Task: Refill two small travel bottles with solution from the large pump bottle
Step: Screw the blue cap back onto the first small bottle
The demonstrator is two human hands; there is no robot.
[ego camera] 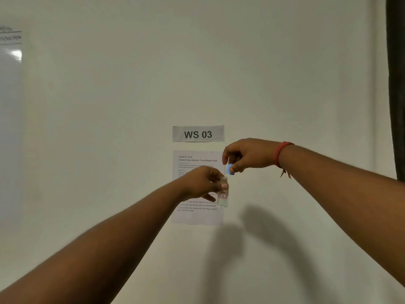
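Plain white wall (131, 95), "WS 03" sign (198, 133) (taped above an instruction sheet (197, 216)), dark curtain (396, 84) at right

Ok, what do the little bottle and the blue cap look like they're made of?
The small bottle looks like clear glass or hard plastic: the wall shows through it; which one, I cannot tell. The blue cap looks like opaque matte plastic, evenly coloured with no glare. The left hand grips the bottle; the right hand pinches the cap.

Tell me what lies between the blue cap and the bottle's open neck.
In the head view, nothing solid: the cap, pinched by the right hand, sits just above-right of the bottle held by the left hand; only wall shows between.
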